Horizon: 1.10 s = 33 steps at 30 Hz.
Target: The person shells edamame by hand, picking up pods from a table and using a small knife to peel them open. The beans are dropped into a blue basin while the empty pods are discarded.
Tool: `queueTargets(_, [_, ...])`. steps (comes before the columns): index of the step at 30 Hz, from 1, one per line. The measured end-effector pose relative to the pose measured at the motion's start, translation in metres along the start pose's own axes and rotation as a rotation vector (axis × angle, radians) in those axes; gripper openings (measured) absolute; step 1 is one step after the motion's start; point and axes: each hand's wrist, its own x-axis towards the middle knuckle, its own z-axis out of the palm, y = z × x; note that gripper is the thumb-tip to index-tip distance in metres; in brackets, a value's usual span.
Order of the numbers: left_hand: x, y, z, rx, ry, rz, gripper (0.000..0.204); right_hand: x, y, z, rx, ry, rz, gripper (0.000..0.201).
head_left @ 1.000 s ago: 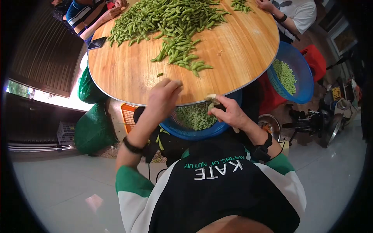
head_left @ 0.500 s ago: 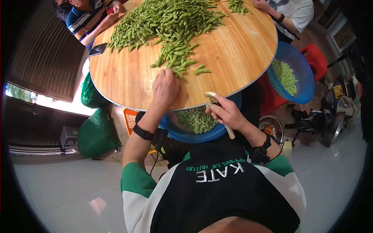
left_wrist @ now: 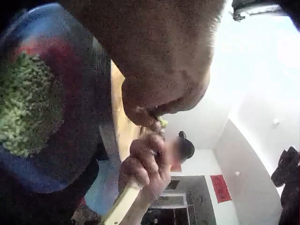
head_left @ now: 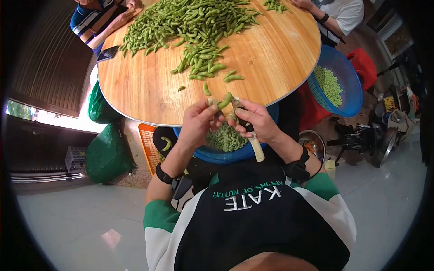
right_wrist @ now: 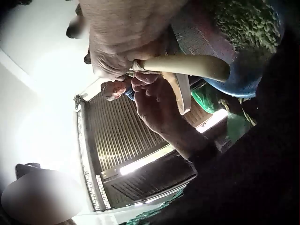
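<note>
My left hand pinches a green soybean pod between thumb and fingers, close to the fingertips of my right hand. That right hand grips a tool with a smooth cream handle, which sticks out below the fist. The tool's working end is hidden among the fingers. Pale wrapping shows at the right fingertips. Under both hands, a blue basket holds shelled green beans. In the right wrist view the handle crosses in front of the left hand.
A large pile of pods covers the far part of the round wooden table. A phone lies at its left edge. Another blue basket of beans stands at right, an orange crate at left. Two people sit opposite.
The left hand reached forward to the pods on the table, then came back with one pod to the right hand. The right hand stayed near the table's edge, keeping the cream-handled tool.
</note>
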Motion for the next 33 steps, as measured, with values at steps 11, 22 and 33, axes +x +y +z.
queueTargets(11, [-0.007, -0.007, 0.007, 0.140, 0.090, 0.063, 0.016, -0.007, 0.004, 0.002, 0.063, -0.033, 0.002, 0.048])
queueTargets(22, [-0.001, -0.024, 0.004, -0.128, -0.037, -0.013, 0.016, -0.010, 0.011, -0.001, 0.109, -0.041, 0.051, 0.032])
queueTargets(33, [-0.003, -0.029, 0.003, -0.162, -0.045, -0.010, 0.020, -0.012, 0.013, 0.002, 0.108, -0.039, 0.051, 0.030])
